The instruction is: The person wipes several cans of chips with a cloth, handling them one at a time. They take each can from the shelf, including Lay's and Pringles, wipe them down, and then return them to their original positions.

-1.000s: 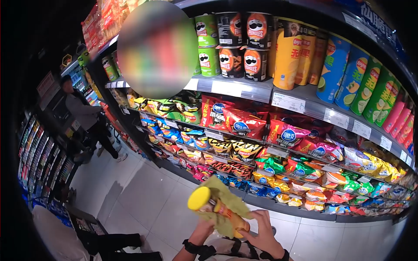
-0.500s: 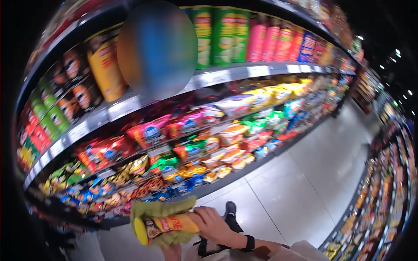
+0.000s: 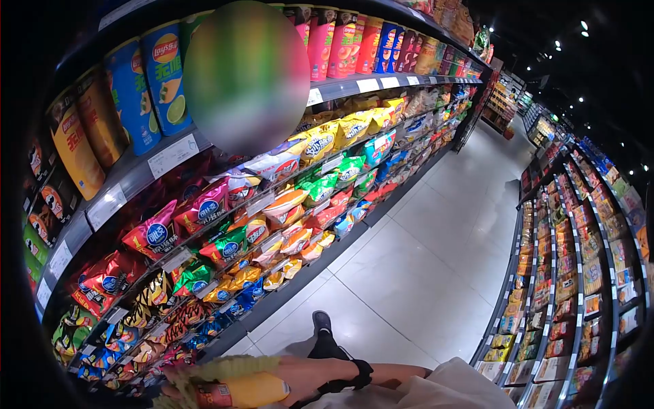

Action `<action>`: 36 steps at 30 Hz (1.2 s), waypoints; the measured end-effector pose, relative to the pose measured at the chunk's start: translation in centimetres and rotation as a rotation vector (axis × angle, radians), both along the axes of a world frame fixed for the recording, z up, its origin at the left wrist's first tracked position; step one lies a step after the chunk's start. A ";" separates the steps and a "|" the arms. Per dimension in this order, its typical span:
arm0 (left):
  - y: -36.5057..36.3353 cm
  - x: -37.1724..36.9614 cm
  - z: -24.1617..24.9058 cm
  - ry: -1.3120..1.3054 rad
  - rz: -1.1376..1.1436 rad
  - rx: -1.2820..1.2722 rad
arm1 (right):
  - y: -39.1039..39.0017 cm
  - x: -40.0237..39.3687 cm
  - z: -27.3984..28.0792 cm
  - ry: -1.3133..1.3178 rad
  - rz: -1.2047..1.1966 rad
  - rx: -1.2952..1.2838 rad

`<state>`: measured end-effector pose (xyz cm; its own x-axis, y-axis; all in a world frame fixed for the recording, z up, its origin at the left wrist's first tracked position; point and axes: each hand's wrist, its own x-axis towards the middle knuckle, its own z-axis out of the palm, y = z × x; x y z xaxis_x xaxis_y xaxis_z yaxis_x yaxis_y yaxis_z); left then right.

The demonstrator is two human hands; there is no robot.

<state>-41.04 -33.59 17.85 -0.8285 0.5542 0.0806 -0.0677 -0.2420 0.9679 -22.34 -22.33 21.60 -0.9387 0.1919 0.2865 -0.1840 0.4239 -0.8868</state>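
At the bottom edge, a yellow chip can lies on its side, partly cut off by the frame. My right hand, with a black band at the wrist, is closed round one end of it. A fuzzy yellow-green cloth wraps against the can's far side. My left hand shows only as a bit of fingers at the cloth's left end, closed on the cloth; the rest of it is hidden.
Chip cans line the upper shelf on my left, with several rows of snack bags below. Another snack shelf runs along the right. Pale floor tiles lie between, and my shoe stands on them.
My view has swung right along the aisle. Both hands, the chip can and the cloth now sit lower and further left in view, partly out of frame. The can stays held.
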 end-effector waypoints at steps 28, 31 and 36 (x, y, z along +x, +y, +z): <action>-6.3 -1.8 1.5 0.361 -0.795 -0.481 | 4.1 -5.8 4.4 0.117 -0.211 0.096; -9.8 -1.0 -3.0 0.017 -0.458 -0.379 | 4.8 -5.4 4.1 0.122 -0.267 0.040; -7.1 -1.5 -6.8 -0.669 0.271 0.307 | 3.2 -5.6 2.3 0.124 -0.385 -0.211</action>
